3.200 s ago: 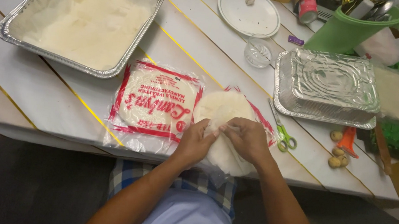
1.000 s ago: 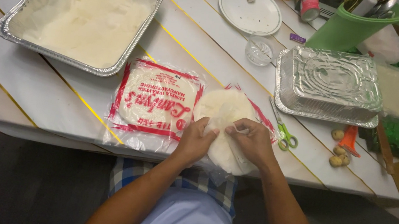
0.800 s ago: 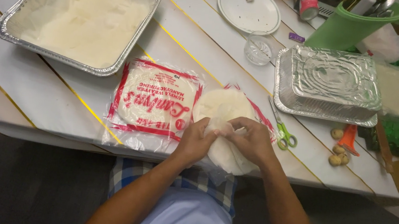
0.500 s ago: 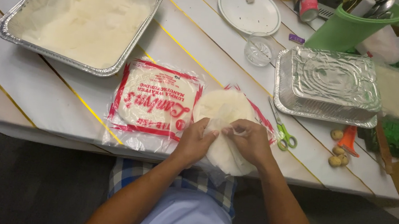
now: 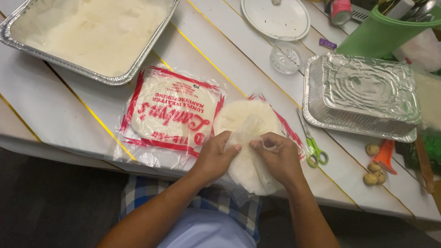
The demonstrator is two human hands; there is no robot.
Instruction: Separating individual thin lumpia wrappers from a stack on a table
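Observation:
A stack of thin round white wrappers (image 5: 246,124) lies on an opened red-and-clear plastic bag at the table's near edge. My left hand (image 5: 216,157) and my right hand (image 5: 277,155) both pinch the top sheet near its middle, fingertips almost touching, with the sheet's edge lifted a little between them. To the left lies a sealed pack of wrappers (image 5: 170,111) with red print.
A large foil tray (image 5: 8,31) with a pale lining sits at far left. A lidded foil tray (image 5: 364,95), green-handled scissors (image 5: 312,148), a small glass (image 5: 285,55), a white plate (image 5: 276,16), a green container (image 5: 385,32) and small round nuts (image 5: 374,167) lie to the right.
Both hands stay on the top wrapper; the fingers shift slightly as they work at the sheet. Nothing else has moved.

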